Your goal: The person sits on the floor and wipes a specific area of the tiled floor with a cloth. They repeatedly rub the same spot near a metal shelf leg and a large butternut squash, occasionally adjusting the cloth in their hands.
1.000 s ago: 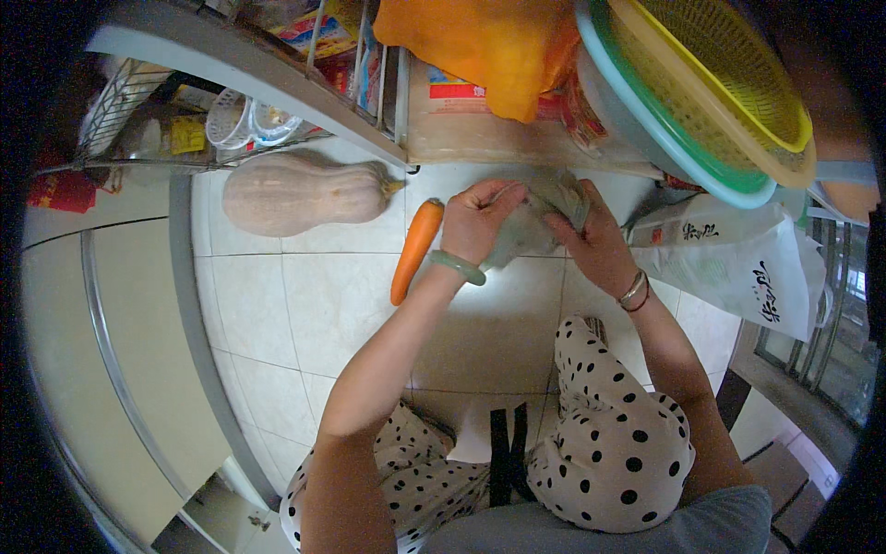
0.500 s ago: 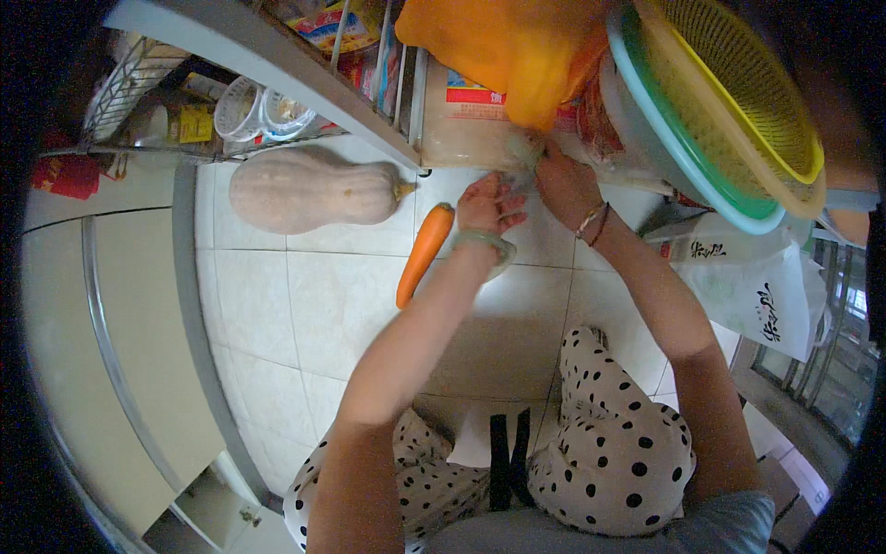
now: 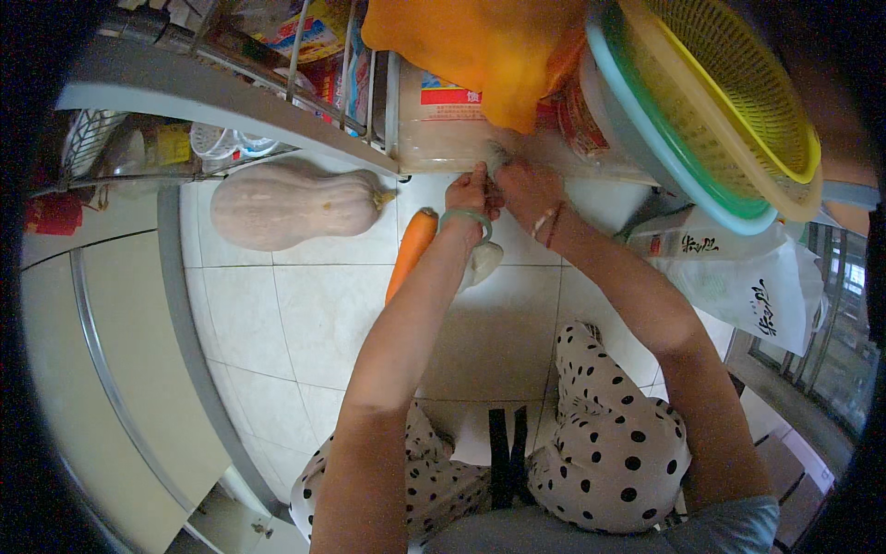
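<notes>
My left hand [image 3: 469, 194] and my right hand [image 3: 531, 192] meet at the front of a low shelf. Both are closed, fingers bent, at the gathered translucent end of a plastic bag [image 3: 496, 159]. What lies between the fingertips is partly hidden. Just under my left wrist, a pale rounded thing [image 3: 482, 263] rests on the floor, half covered by the arm. Beside that forearm lies an orange carrot [image 3: 413, 249]. Farther left, a tan butternut squash [image 3: 293, 207] lies on its side on the tiles.
An orange cloth [image 3: 489, 55] hangs over a large package with a red label [image 3: 452, 97]. Stacked yellow, green and blue baskets [image 3: 729, 120] lean at the right, above a white plastic bag [image 3: 738, 277]. A metal rack [image 3: 240, 115] stands at upper left, pale cabinets [image 3: 120, 369] at left.
My left hand has closed up from spread fingers and come against the right. My right hand has dropped slightly and moved left. The view has shifted a little.
</notes>
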Tool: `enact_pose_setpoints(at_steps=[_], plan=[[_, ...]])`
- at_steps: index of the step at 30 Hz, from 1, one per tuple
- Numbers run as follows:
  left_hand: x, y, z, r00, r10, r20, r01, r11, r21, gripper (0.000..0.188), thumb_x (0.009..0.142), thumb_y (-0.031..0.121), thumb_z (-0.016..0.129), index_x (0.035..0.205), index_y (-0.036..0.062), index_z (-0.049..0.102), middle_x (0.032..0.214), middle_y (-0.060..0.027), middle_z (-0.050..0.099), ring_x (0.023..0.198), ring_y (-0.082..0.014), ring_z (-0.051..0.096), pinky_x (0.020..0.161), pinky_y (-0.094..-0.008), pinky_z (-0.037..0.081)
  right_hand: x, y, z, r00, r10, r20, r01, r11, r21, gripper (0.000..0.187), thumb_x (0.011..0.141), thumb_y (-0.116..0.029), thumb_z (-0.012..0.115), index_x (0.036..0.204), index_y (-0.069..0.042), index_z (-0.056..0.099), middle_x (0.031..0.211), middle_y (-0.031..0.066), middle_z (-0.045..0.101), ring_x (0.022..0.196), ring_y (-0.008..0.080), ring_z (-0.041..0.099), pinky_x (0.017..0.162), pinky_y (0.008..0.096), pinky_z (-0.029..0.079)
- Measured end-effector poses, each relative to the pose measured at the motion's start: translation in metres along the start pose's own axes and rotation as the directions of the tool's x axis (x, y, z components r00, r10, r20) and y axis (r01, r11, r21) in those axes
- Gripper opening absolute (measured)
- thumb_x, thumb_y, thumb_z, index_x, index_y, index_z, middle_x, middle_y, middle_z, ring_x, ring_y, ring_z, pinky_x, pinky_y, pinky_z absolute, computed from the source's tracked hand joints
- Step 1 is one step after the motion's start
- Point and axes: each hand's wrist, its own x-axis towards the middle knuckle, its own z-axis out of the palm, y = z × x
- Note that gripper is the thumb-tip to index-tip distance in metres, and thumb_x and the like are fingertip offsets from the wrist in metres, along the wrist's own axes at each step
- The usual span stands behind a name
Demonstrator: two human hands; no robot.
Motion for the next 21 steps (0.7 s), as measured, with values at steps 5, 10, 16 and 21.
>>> enact_pose_setpoints(at_steps=[5,10,16,21], plan=[[0.002,-0.003,0.005,0.998,0.052,-0.022,-0.052,0.998,-0.019,0.033,0.091,0.033,0.051,0.071,0.0071,0.049,0.055,-0.0059,0.05,0.038,-0.0166,0.043,0.032,-0.0294,0.031,0.018,0.014,0.02,0.994,-0.108,-0.025,0.106,0.993,-0.059,0.012,0.075,-0.011,0.056,0.081,-0.004,0.063,0.077,0.0153,0.063,0.072,0.0303,0.064,0.063,0.0386,0.052],[-0.004,0.004,0.0,0.997,0.046,-0.058,-0.039,0.993,0.112,0.03,0.091,0.032,0.051,0.074,0.0068,0.051,0.055,-0.0051,0.051,0.038,-0.0153,0.043,0.032,-0.0286,0.03,-0.008,-0.002,-0.001,0.987,-0.053,-0.153,0.062,0.997,0.054,0.02,0.079,-0.013,0.051,0.08,-0.002,0.067,0.081,0.0204,0.064,0.074,0.031,0.065,0.065,0.0405,0.052],[-0.001,-0.001,0.01,0.997,0.062,-0.055,-0.062,0.998,-0.005,0.03,0.091,0.031,0.052,0.073,0.0069,0.05,0.055,-0.0054,0.051,0.036,-0.0159,0.042,0.031,-0.0291,0.03,0.036,0.007,0.015,0.999,-0.035,0.025,0.034,0.999,0.03,0.016,0.075,-0.015,0.055,0.081,-0.002,0.064,0.079,0.0173,0.063,0.077,0.0317,0.063,0.067,0.0393,0.051],[0.004,-0.001,0.001,0.994,0.065,-0.093,-0.061,0.997,0.045,0.029,0.09,0.03,0.053,0.074,0.0058,0.051,0.056,-0.0058,0.052,0.038,-0.0168,0.045,0.031,-0.0303,0.032,0.001,0.001,0.019,0.977,-0.024,-0.213,0.042,0.996,0.08,0.017,0.078,-0.012,0.052,0.075,-0.002,0.065,0.075,0.0179,0.065,0.07,0.0307,0.065,0.063,0.0402,0.053]])
